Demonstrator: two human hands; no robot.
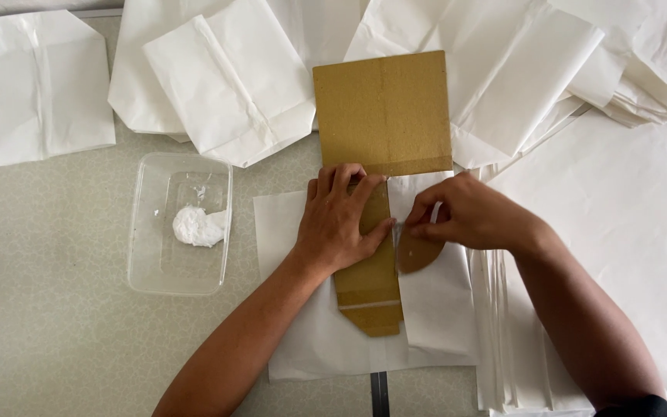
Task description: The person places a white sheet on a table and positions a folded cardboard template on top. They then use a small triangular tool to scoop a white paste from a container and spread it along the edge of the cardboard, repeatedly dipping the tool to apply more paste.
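A clear rectangular plastic tub [181,224] holding a dab of white paste [198,226] sits left of centre on the table, with flat white paper bags beyond it: one [46,89] at far left, another [229,81] overlapping others near the top.

Brown cardboard template [384,116]: flat, long, lying lengthwise on the table, its lower half being wrapped by the sheet. White paper sheet [434,309]: lying beneath the template, its right flap sitting folded over the cardboard's right edge, left side lying flat.
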